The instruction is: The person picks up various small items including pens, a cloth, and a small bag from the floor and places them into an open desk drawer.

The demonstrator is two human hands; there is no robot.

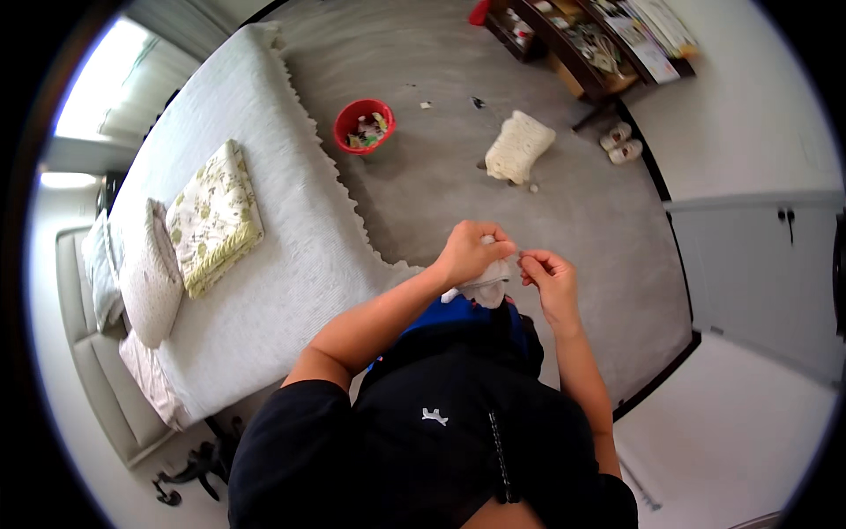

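Observation:
A crumpled white cloth (490,289) with a thin grey edge hangs from my left hand (474,252) in front of my body. The left fingers are closed around its upper part, which they partly hide. Just to the right, my right hand (553,280) is raised with thumb and forefinger pinched together. Its fingertips are close to the left ones, with a small gap between. Whatever the right pinch holds, if anything, is too small to make out. Blue fabric (423,319) covers my lap below the cloth.
The bed (291,238) on the left bears a folded floral quilt (214,216) and pillows. A red basin (338,132) with small items stands beside it. Farther right are a cream-covered stool (520,148), slippers (621,144) and a cluttered dark desk (560,35). Small scraps lie on the floor.

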